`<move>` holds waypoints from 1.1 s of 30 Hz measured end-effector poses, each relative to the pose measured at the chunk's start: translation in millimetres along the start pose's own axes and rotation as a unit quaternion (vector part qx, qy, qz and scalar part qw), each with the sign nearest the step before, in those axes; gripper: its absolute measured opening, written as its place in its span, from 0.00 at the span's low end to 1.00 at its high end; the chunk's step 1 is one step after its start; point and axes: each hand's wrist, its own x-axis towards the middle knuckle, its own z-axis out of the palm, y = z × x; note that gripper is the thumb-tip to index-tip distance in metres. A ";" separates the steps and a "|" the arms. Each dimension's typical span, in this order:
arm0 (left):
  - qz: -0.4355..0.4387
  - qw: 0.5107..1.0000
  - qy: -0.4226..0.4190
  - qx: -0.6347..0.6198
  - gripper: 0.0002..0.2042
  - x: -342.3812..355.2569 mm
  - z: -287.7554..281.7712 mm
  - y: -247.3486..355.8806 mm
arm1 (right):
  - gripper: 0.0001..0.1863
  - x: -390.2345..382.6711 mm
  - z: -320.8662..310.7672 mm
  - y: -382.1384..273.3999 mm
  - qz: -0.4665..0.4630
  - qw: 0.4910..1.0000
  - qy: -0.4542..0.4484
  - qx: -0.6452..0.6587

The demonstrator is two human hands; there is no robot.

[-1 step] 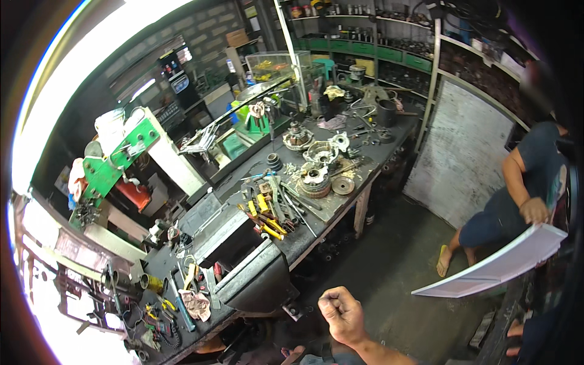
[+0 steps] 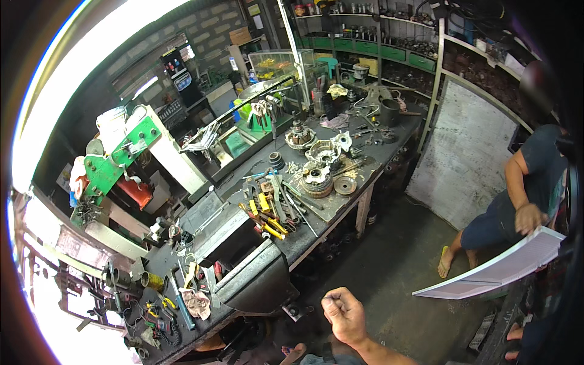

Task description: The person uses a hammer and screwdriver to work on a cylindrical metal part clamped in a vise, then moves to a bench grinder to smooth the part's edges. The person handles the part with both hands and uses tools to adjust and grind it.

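My right hand [image 2: 345,317] is raised in the lower middle, in front of the workbench and over the dark floor. Its fingers are curled into a fist, and nothing shows in it. My left hand is out of view. Closest to the fist is the bench's front corner, where a dark metal box [image 2: 258,283] with a small bolted fitting [image 2: 293,312] stands. Pliers with yellow handles [image 2: 267,224] lie in a heap behind the box. Farther back on the bench sit a round metal housing [image 2: 322,153], a gear-like part [image 2: 299,137] and a flat disc [image 2: 345,185].
At the right a person [image 2: 508,188] sits with one hand by a white panel [image 2: 496,267]. A grey metal sheet [image 2: 463,137] leans behind. A hammer [image 2: 182,301], a crumpled rag [image 2: 196,303] and cables lie at the bench's near left. Shelves with green drawers [image 2: 389,52] line the back.
The other person's hand has shifted slightly and its fingers look looser above the white panel. My fist stays closed in nearly the same place; the whole view has moved a little.
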 end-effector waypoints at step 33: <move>-0.032 0.975 -0.057 0.213 0.08 85.5 -29.2 50.1 | 0.06 4.0 28.7 72.5 0.158 0.981 0.080 -0.076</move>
